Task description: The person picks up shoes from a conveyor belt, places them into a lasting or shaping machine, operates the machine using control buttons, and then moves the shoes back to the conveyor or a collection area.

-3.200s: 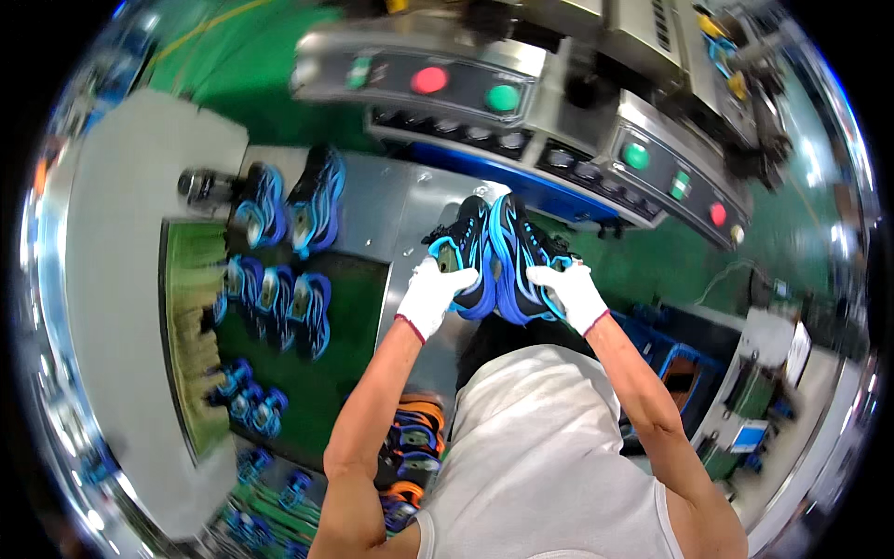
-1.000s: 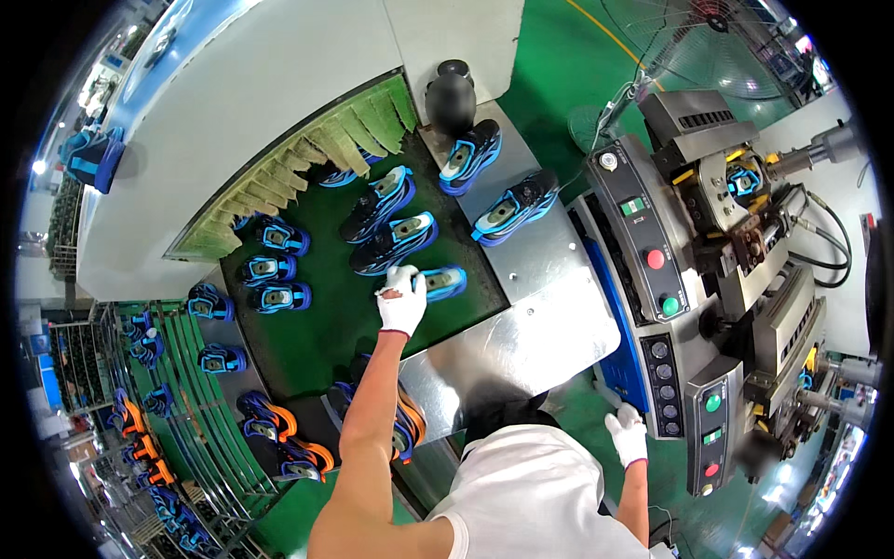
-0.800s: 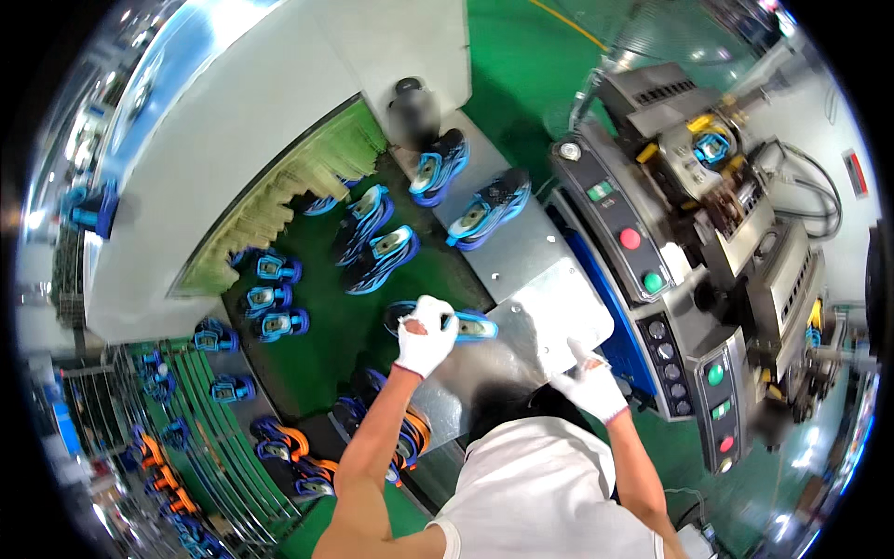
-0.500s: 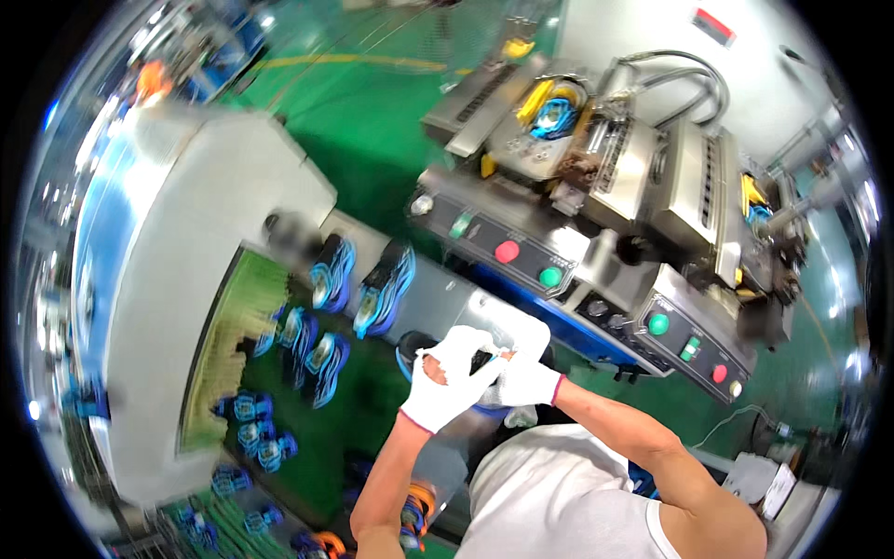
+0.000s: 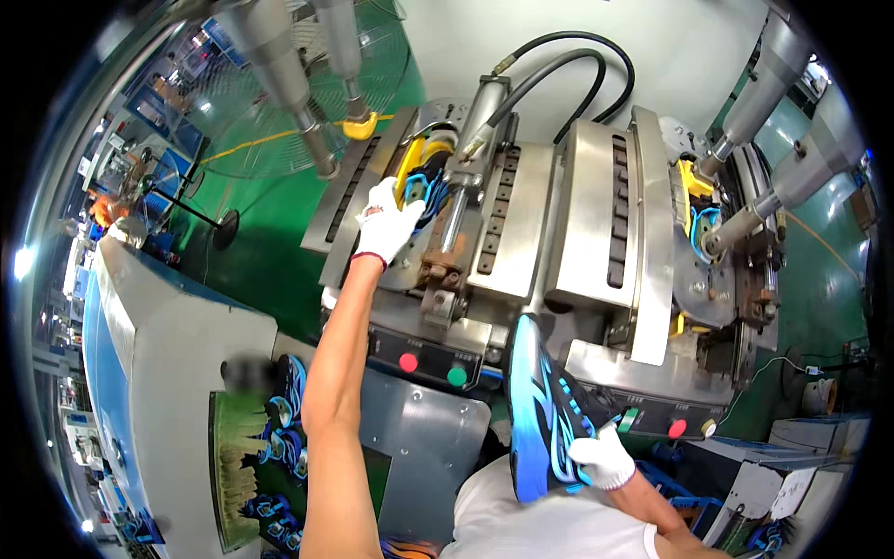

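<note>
My left hand (image 5: 391, 224), in a white glove, reaches up to the machine's left station. Its fingers are closed around the near end of a black-and-blue sneaker (image 5: 426, 189) that sits against a yellow pad (image 5: 408, 170). Close to my body, my gloved right hand (image 5: 603, 458) grips a second sneaker (image 5: 545, 415), black with bright blue trim. That one is held on end, its blue sole facing left. The fingers behind it are partly hidden.
Metal cylinders (image 5: 279, 65) with yellow pads hang at the upper left. At the right station (image 5: 703, 214) another blue shoe lies under slanted cylinders. Push buttons (image 5: 408, 362) line the machine's front. Several sneakers (image 5: 284, 438) lie by the grey machine opening at left.
The view has swung toward the machine. My hands were together over the grey bench; now the left is stretched out to the left station and the right holds a sneaker near my body.
</note>
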The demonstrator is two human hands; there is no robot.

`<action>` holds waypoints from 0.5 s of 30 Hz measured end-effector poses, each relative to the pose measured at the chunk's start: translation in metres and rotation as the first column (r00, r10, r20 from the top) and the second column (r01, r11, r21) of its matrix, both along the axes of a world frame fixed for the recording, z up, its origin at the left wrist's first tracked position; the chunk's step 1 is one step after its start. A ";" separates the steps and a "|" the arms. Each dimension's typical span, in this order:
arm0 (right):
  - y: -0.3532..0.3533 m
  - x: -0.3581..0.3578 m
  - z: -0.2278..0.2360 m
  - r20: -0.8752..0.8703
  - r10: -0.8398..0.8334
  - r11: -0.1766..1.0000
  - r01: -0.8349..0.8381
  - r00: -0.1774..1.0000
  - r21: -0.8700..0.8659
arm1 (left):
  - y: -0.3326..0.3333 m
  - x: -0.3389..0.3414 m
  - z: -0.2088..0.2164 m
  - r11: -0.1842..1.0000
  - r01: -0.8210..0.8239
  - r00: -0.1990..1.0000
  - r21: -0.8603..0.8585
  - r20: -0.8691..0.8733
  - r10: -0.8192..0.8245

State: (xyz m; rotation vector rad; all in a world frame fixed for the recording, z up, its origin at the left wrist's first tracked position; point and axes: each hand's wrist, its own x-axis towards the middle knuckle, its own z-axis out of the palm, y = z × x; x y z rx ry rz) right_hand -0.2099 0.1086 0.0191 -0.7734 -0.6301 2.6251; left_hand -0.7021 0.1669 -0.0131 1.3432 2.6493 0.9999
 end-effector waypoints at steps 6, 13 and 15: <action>0.031 0.014 0.027 0.042 -0.097 0.973 0.086 0.994 0.216 | 0.086 -0.018 -0.061 0.944 -0.226 0.974 -0.240 -0.057 0.219; 0.036 -0.021 0.024 0.098 -0.177 0.974 0.160 0.979 0.162 | 0.060 -0.064 0.018 0.923 -0.229 0.974 -0.311 -0.069 0.218; 0.035 -0.033 0.029 0.124 -0.164 0.979 0.146 0.979 0.144 | 0.028 -0.041 0.057 0.955 -0.203 0.979 -0.218 -0.019 0.204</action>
